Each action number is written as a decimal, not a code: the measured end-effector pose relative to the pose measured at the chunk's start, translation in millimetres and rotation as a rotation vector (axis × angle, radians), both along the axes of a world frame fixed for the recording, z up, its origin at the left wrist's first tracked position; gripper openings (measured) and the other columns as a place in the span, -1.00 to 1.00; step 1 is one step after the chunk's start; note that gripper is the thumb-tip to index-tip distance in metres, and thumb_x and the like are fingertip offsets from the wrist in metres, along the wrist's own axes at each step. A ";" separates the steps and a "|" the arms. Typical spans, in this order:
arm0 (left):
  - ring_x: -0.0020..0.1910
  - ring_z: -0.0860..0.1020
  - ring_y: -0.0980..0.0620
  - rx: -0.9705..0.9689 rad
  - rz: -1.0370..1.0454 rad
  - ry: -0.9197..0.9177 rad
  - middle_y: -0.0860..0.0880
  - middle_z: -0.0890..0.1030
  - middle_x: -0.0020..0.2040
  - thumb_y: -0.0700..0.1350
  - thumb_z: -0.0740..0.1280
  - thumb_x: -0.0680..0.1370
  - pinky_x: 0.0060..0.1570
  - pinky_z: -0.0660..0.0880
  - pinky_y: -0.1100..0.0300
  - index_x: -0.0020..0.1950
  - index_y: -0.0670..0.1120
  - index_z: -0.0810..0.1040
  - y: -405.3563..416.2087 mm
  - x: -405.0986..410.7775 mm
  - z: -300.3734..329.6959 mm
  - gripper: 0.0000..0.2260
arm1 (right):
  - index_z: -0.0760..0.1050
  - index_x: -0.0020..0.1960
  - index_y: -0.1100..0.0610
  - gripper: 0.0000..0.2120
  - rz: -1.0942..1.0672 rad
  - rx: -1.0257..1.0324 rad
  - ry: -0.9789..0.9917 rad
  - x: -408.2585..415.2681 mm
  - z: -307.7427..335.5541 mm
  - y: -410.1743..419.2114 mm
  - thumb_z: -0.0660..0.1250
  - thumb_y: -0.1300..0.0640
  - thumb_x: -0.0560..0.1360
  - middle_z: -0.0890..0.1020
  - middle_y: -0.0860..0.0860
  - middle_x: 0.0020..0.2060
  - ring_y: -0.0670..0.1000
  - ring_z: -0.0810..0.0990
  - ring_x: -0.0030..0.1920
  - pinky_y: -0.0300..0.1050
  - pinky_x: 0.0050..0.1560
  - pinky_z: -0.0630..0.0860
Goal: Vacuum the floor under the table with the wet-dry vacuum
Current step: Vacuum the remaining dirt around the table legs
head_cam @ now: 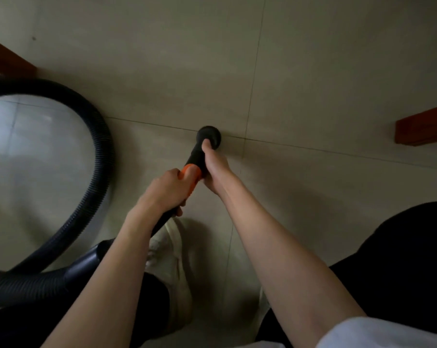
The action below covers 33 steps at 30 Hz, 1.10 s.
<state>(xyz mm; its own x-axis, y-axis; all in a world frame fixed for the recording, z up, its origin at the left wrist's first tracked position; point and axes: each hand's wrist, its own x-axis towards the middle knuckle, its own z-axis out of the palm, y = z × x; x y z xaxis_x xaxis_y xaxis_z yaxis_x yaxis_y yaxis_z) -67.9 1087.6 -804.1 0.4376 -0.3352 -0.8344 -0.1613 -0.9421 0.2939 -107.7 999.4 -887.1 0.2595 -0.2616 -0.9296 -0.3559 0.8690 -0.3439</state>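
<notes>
The floor is pale beige tile with thin grout lines that cross near the middle of the head view. The light is dim, and a brighter patch of reflected light lies on the tiles at the left. A reddish-brown wooden edge shows at the upper left, and another wooden piece juts in from the right edge; whether either belongs to the table cannot be told.

A ribbed black hose loops in a wide arc around the bright patch and runs back along the lower left, where it meets a smooth black cuff. A white shoe stands on the floor just below the hands, and dark trousers fill the lower right.

The nozzle is a round black head set on the floor at the grout crossing. Its tube slopes back to an orange handle. The left hand wraps its fingers round that handle. The right hand grips the black tube just behind the nozzle, thumb lying along it.

No containers are in view.
</notes>
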 end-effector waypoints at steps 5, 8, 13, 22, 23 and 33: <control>-0.48 0.53 -0.03 0.008 0.022 0.046 -0.11 0.57 -0.31 0.19 0.03 0.61 -0.29 0.55 0.13 0.00 -0.13 0.43 9.0 10.5 -3.8 -0.59 | 0.39 0.21 0.22 -0.60 0.016 0.039 -0.001 8.8 -7.0 9.2 0.22 -0.09 0.58 0.56 0.10 -0.14 0.11 0.59 -0.04 0.02 0.10 0.57; -0.47 0.53 -0.04 0.005 0.043 0.079 -0.11 0.57 -0.31 0.19 0.03 0.61 -0.28 0.55 0.12 0.03 -0.13 0.43 14.1 10.4 -6.8 -0.59 | 0.38 0.22 0.22 -0.59 0.047 0.021 0.011 6.4 -5.1 12.1 0.20 -0.10 0.59 0.55 0.09 -0.14 0.09 0.58 -0.07 -0.01 0.09 0.57; -0.45 0.52 -0.08 0.048 0.024 0.198 -0.16 0.55 -0.30 0.17 0.07 0.61 -0.33 0.53 0.14 0.11 -0.15 0.41 22.4 13.0 -0.2 -0.60 | 0.35 0.35 0.22 -0.51 -0.023 0.079 0.011 -9.0 3.1 25.8 0.19 -0.11 0.59 0.59 0.16 0.03 0.11 0.60 -0.05 -0.06 -0.13 0.57; -0.24 0.58 -0.21 0.241 -0.117 0.386 -0.20 0.53 -0.15 0.18 0.16 0.56 -0.13 0.58 -0.11 0.12 -0.17 0.45 57.3 -8.2 -4.2 -0.58 | 0.27 0.44 0.26 -0.46 -0.189 0.182 0.101 -67.1 1.6 81.4 0.25 -0.03 0.58 0.52 0.27 0.23 0.24 0.57 0.15 0.12 0.10 0.56; -0.24 0.58 -0.21 0.245 -0.126 0.390 -0.21 0.53 -0.14 0.18 0.16 0.55 -0.12 0.58 -0.11 0.11 -0.16 0.46 58.1 -10.6 -4.3 -0.58 | 0.27 0.44 0.25 -0.46 -0.192 0.182 0.110 -70.2 3.0 82.6 0.25 -0.03 0.58 0.52 0.27 0.23 0.24 0.57 0.14 0.12 0.09 0.56; -0.36 0.55 -0.10 0.276 -0.242 0.425 -0.16 0.57 -0.18 0.16 0.12 0.58 -0.38 0.51 0.19 0.09 -0.17 0.47 37.1 -39.8 -14.7 -0.59 | 0.30 0.41 0.25 -0.52 -0.307 0.182 0.143 -105.4 2.1 68.7 0.23 0.01 0.59 0.55 0.26 0.19 0.21 0.58 0.02 0.09 -0.04 0.56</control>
<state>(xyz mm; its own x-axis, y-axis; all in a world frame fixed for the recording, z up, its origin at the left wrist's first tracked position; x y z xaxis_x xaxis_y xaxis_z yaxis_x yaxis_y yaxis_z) -107.7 1124.7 -818.8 -0.0187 -0.1282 -0.9916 -0.3037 -0.9441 0.1278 -213.1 1068.1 -885.0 0.0590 -0.1340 -0.9892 -0.1023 0.9849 -0.1395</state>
